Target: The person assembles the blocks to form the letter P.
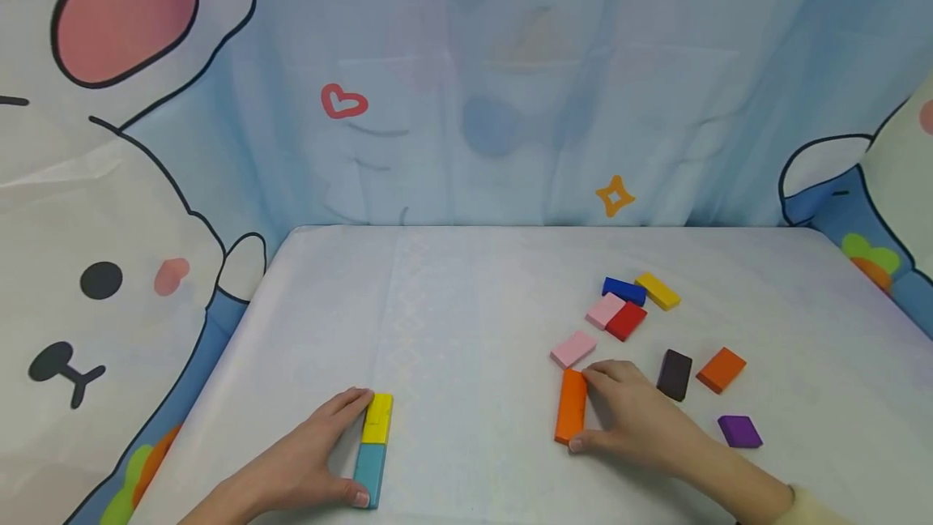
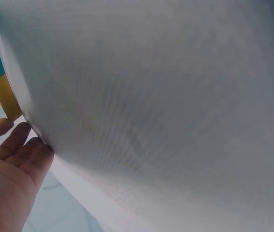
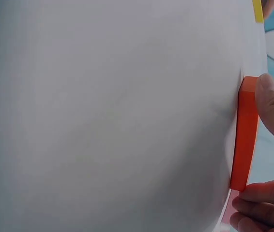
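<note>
We are pinching the long orange block (image 1: pixel 571 407) by its ends on the table (image 1: pixel 474 330), our right hand (image 1: pixel 640 421) partly spread. Our left hand (image 1: pixel 309 454), similarly spread, is gripping a teal block (image 1: pixel 370 475) and a yellow block (image 1: pixel 377 419) touching end to end. A pink block (image 1: pixel 573 348) is lying just beyond the orange.

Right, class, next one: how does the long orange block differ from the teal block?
Grip: the right hand spans the long orange block alone, end to end; the left hand spans the teal block together with a yellow block.
Length: the long orange block looks longer than the teal block.
Shared: both are oblong and plain-coloured.
</note>
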Available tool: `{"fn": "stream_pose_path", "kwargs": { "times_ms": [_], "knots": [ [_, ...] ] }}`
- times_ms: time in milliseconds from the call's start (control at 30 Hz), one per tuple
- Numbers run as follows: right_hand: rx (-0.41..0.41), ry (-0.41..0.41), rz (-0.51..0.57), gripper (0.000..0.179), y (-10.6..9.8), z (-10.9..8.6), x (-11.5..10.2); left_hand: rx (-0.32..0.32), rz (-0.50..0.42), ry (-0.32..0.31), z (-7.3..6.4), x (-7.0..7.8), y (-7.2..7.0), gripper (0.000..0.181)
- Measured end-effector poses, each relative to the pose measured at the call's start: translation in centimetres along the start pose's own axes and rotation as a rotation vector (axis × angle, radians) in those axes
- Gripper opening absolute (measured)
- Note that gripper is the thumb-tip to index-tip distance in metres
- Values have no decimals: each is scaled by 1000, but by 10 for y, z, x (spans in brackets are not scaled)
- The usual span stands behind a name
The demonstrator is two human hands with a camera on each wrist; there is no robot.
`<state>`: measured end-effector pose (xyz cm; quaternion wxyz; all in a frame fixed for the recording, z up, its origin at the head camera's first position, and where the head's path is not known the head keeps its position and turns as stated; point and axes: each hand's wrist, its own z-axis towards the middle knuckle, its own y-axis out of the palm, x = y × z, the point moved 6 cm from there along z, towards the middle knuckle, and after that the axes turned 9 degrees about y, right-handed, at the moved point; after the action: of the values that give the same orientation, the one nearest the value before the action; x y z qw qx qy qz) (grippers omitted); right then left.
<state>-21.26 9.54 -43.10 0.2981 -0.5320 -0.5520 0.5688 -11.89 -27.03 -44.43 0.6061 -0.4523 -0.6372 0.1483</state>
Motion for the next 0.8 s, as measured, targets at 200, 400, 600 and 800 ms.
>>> {"fn": "stream_pose_path", "kwargs": {
  "times_ms": [200, 400, 600, 800],
  "knots": [
    [-27, -45, 25, 101, 5, 8, -31, 0, -6, 5, 1, -1, -1, 121],
    [-15, -119, 35, 96, 10, 20, -59, -2, -6, 15, 0, -1, -1, 120],
    [0, -171, 44, 92, 15, 39, -85, -5, -11, 8, 1, 0, -1, 119],
    [17, -215, 19, 91, 19, 54, -110, -9, -21, -5, 2, 0, 0, 117]
  ]
}}
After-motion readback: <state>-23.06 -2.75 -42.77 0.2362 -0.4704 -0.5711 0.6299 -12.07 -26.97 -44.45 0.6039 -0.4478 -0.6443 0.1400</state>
